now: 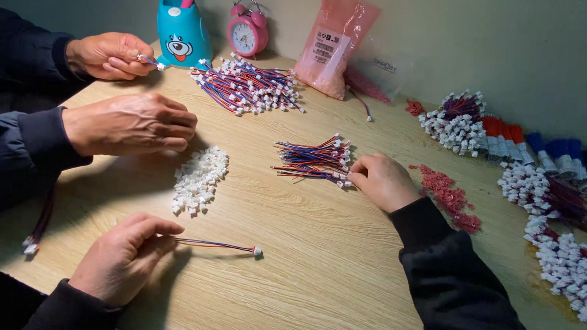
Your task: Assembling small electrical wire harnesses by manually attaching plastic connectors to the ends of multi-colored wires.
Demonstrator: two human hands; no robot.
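Left hand: the left hand [124,257] rests on the desk [315,276], its fingers [164,229] pinched together on one end of a thin red-and-blue wire lead [216,245], which lies flat, its white plug end pointing away from the hand.
Right hand: the right hand [384,181] sits at the near edge of the loose wire pile [313,160], fingertips closed on the ends of a strand there.
Risk: the pile's strands cross one another, so a pull may drag several out together; the held lead is slim and slack and may slip from the pinch.
Materials: white housings [199,178], small, hard, blocky plastic, heaped left of the wire pile; wires smooth and limp; desk pale wood-grain.
Beyond the pile: another person's hands [129,123], a finished bundle [247,85].
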